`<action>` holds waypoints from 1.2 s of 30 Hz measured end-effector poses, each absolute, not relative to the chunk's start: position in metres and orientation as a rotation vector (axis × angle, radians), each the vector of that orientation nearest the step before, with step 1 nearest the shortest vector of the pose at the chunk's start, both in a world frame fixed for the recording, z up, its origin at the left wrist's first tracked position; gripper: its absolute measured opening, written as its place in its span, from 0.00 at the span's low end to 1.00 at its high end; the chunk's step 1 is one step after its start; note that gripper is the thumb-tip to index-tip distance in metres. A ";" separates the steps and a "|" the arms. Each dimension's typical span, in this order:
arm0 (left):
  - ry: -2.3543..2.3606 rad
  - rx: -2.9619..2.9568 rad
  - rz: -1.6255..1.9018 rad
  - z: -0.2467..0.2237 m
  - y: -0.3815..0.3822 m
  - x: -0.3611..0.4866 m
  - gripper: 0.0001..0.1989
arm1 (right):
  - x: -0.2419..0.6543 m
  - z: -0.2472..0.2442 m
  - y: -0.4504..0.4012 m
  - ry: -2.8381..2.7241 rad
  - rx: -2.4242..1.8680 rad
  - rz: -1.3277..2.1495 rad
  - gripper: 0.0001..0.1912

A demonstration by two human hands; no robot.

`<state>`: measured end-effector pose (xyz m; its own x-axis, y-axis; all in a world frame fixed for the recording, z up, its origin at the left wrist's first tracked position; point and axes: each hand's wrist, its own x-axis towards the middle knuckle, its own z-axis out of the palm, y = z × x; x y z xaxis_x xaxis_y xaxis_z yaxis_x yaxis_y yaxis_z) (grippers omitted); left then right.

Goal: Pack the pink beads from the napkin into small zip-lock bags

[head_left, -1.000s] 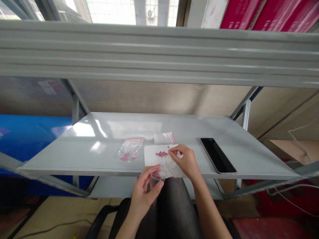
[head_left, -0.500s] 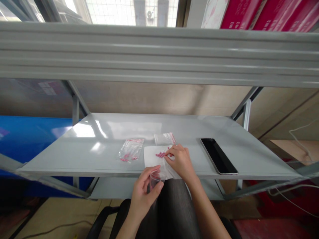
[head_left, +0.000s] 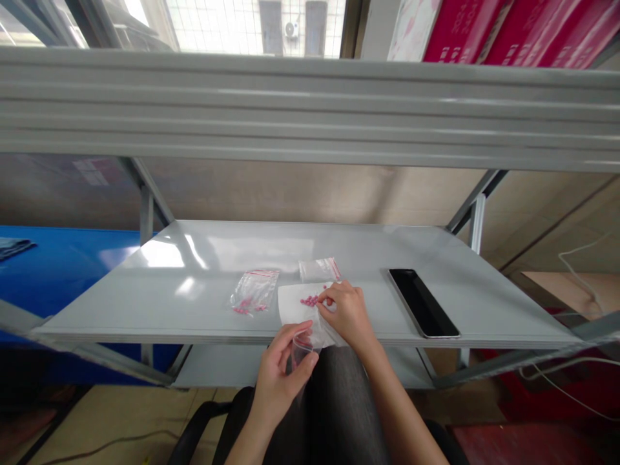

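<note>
My left hand [head_left: 283, 371] is wrapped round a small clear plastic cup [head_left: 301, 349] at the table's front edge, its mouth tilted toward the paper. Small pink beads [head_left: 309, 301] lie in a loose cluster on a white sheet of paper [head_left: 290, 310]. My right hand [head_left: 345, 311] rests over the right part of the sheet, thumb and forefinger pinched at the cluster's edge on what looks like a pink bead, partly hidden by the fingers. A clear zip bag [head_left: 254, 290] with several pink pieces lies left of the paper. Another small zip bag [head_left: 320, 269] lies behind it.
A black tablet or large phone [head_left: 423, 302] lies on the grey table [head_left: 194, 297] to the right. Across the top runs a grey shelf beam [head_left: 310, 110], with red books [head_left: 527, 32] above it. Metal struts stand at both sides, and a blue surface [head_left: 72, 278] is at left.
Both hands stay nearly where they were; the right fingers remain pinched at the beads. The whole view has shifted very slightly, and a dark folded item now shows on the blue surface.
</note>
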<state>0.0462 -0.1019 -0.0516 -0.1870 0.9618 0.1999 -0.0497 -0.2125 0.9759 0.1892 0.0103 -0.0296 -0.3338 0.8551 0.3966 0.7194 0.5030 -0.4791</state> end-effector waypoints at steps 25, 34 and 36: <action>1.193 1.196 1.525 -0.050 -0.101 0.048 0.19 | 0.202 -0.020 0.007 -1.874 -0.976 0.594 0.05; 1.116 1.207 1.519 -0.052 -0.102 0.051 0.18 | 0.203 0.010 -0.034 -1.974 -0.725 1.008 0.05; 1.127 1.230 1.519 -0.051 -0.103 0.052 0.18 | 0.204 0.009 -0.035 -1.984 -0.757 1.005 0.07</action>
